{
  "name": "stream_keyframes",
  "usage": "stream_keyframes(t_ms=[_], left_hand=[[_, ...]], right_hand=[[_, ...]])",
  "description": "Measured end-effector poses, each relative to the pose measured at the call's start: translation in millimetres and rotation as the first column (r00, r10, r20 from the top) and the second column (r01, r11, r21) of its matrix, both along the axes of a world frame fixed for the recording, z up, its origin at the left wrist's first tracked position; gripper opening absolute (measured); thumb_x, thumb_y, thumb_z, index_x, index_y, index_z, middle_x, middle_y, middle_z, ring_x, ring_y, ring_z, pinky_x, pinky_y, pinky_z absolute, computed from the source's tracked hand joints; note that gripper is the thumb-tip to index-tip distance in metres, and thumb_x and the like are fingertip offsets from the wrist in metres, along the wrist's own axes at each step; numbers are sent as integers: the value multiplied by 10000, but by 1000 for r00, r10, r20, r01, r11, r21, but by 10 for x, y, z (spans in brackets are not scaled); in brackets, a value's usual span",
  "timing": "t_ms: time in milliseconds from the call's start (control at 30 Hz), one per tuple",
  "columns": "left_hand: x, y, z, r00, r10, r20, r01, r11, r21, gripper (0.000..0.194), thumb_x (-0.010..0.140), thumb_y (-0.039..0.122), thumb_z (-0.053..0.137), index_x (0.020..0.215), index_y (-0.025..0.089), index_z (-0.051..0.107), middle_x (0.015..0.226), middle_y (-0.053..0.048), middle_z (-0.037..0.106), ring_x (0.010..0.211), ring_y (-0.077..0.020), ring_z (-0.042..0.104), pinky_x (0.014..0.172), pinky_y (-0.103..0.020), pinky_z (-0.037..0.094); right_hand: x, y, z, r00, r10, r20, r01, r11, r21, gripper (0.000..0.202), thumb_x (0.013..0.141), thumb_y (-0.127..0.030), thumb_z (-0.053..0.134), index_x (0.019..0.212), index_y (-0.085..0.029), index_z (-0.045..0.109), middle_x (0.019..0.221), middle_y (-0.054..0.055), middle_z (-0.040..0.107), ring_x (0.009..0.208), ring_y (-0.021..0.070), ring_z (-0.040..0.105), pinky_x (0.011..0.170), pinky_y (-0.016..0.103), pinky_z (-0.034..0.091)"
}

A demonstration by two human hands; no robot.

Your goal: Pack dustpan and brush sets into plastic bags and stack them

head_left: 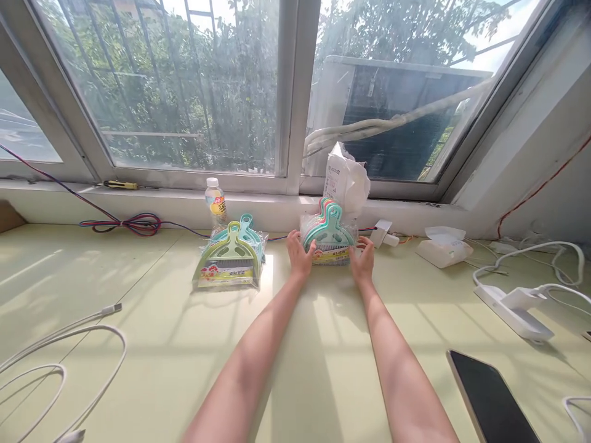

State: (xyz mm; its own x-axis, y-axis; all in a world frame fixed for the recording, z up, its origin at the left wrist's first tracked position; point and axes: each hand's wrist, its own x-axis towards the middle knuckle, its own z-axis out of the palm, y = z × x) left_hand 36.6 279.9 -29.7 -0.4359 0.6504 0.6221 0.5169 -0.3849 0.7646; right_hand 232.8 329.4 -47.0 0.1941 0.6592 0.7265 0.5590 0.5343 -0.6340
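Observation:
A stack of packaged mini dustpan and brush sets [330, 234], teal in front with pink and other colours behind, stands upright against the back of the table. My left hand [301, 255] grips its left side, and my right hand [363, 259] grips its right side, fingers curled around the edges. To the left, a second group of dustpan and brush sets [228, 258] stands apart from my hands, green in front and blue behind, in clear wrapping with printed labels.
Behind the sets are a bottle [215, 203] and a crumpled white bag [346, 178]. A tissue pack [444, 246], power strip [512, 314] and phone [492, 397] lie to the right. White cables [115, 332] and a coiled red-blue wire [138, 224] lie left. A screwdriver [120, 184] rests on the sill.

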Motion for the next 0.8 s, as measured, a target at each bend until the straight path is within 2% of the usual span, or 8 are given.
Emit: stream_keyframes(t_ms=[200,300,367,467,533,600,700,800], left_hand=[[102,-156,43,986,164,-14,-163,985,51,425,1036,372,391,1419,198,444,1577,-208,374,1487,-280,362,1217,-515,297],[110,-338,126,966,251,-63,-247,967,57,414,1040,277,330,1403,180,503,1598,-223,361,1494,-295,361,1229,-563,258],[-67,-514,244,943,324,-83,-321,946,40,423,1011,184,337,1385,182,534,1602,-224,359,1528,-296,312,1252,-603,173],[-694,-938,488,859,511,-34,-512,853,-105,464,951,51,342,1338,164,571,1583,-246,361,1573,-285,209,1253,-620,94],[-1218,-1328,614,745,664,66,-610,718,-334,517,896,-48,292,1274,138,591,1513,-259,431,1532,-268,300,1231,-602,169],[-1650,-1731,655,718,690,96,-596,679,-429,479,866,-50,337,1249,95,585,1427,-288,494,1461,-328,400,1180,-652,247],[-1985,-2207,550,812,580,57,-482,723,-496,268,802,18,487,935,163,670,1201,-201,646,1348,-355,509,1179,-587,323],[-2108,-2475,309,918,395,-34,-355,784,-509,123,720,100,584,654,204,592,1018,-137,680,1349,-406,474,1185,-644,293]], right_hand=[[13,-113,13,994,-109,-11,109,983,146,593,872,-262,466,1442,-214,310,1366,179,531,1130,280,603,994,533,472],[47,-285,30,982,-190,-18,190,962,198,600,801,-147,433,1395,-188,360,1319,182,550,1134,287,598,1002,546,469],[12,-471,48,974,-225,-2,220,953,209,574,782,-113,425,1350,-187,404,1289,178,556,1162,295,586,1016,551,461],[-281,-889,89,972,-235,17,229,960,163,541,808,-117,416,1346,-170,420,1280,201,553,1161,305,585,1004,556,464],[-679,-1253,126,987,-135,83,130,990,62,541,854,-165,413,1395,-160,399,1320,218,552,1174,309,591,1003,554,468],[-1182,-1624,171,984,57,167,-36,991,-126,603,908,-260,438,1488,-136,334,1464,251,487,1338,330,512,1065,546,441],[-1849,-2011,257,966,227,127,-137,859,-494,629,971,-368,479,1523,-106,332,1571,285,413,1489,357,378,1187,560,314],[-2057,-2173,323,880,474,38,-356,710,-607,542,972,-358,581,1469,-207,425,1524,201,534,1459,336,438,1218,588,243]])
